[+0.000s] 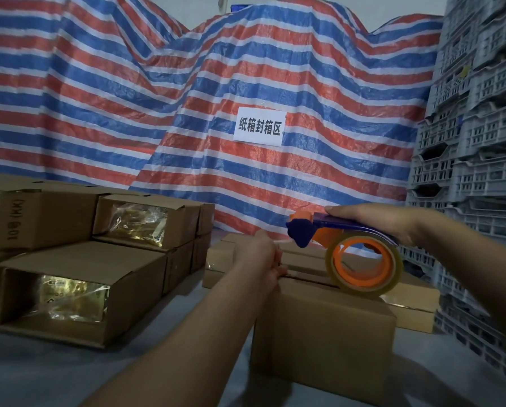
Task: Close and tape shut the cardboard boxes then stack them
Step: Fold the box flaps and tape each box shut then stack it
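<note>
Right hand: I see my right hand [392,223] wrapped over the top of the tape dispenser [345,248], fingers curled round its blue handle.
Tape roll: clear tape on an orange core, hanging below those fingers, its lower edge touching the box top.
Left hand: my left hand [260,259] pinches the tape end just beside the dispenser's blue nose, fingertips down at the box seam.
Box: the closed cardboard box [325,327] sits directly under both hands.
Open boxes: the stack of open boxes [99,259] lies well left of my left fingers.
Backdrop: striped tarp [157,98] with a paper sign [259,126], beyond my fingertips.
</note>
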A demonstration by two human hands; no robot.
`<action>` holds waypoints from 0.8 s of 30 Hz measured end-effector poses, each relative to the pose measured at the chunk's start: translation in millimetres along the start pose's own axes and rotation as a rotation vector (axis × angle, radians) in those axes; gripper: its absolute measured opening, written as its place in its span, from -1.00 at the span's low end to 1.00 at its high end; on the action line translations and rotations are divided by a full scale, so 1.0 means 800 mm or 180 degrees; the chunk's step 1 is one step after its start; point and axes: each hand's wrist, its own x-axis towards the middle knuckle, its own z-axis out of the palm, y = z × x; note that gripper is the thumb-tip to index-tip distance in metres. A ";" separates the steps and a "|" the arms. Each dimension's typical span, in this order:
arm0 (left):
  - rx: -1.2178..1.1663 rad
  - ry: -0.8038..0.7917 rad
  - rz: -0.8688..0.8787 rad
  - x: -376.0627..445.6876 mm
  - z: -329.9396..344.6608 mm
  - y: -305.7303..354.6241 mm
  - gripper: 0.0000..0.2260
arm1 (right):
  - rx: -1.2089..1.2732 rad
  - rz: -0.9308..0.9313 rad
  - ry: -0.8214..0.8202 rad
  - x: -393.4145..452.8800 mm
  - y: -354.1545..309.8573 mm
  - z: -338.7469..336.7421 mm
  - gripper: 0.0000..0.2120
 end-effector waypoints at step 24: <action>0.2236 -0.0351 0.0716 0.039 -0.081 -0.011 -0.94 | -0.2527 -0.0331 -0.0118 0.014 -0.036 0.032 -0.75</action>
